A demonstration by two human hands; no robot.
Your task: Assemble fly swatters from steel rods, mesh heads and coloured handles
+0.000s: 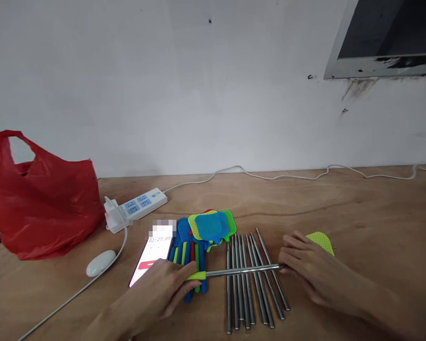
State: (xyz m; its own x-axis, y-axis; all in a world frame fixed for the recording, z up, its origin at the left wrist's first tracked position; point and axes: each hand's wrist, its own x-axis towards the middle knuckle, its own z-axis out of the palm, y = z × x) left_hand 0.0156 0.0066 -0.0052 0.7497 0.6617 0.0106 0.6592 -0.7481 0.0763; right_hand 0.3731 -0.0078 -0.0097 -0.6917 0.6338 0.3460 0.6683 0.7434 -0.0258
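Observation:
My left hand (pixel 158 286) is closed around the yellow-green handle (pixel 198 275) of a fly swatter. Its steel rod (pixel 243 271) runs level to my right hand (pixel 314 272), whose fingers close on the far end. A yellow-green mesh swatter head (pixel 320 240) shows behind that hand; the joint between rod and head is hidden. Below the rod, several loose metal rods (pixel 246 303) lie side by side. Coloured handles (pixel 203 270) in blue, green, red and yellow lie by my left hand, partly covered by it. Beyond them is a pile of mesh swatter heads (pixel 211 226).
A lit phone (pixel 158 246) with a running timer lies left of the handles. Further left are a white power strip (pixel 144 206), its cable, a white mouse-shaped object (pixel 101 263) and a red plastic bag (pixel 46 203). A grey wall (pixel 213 94) borders the wooden table (pixel 376 222).

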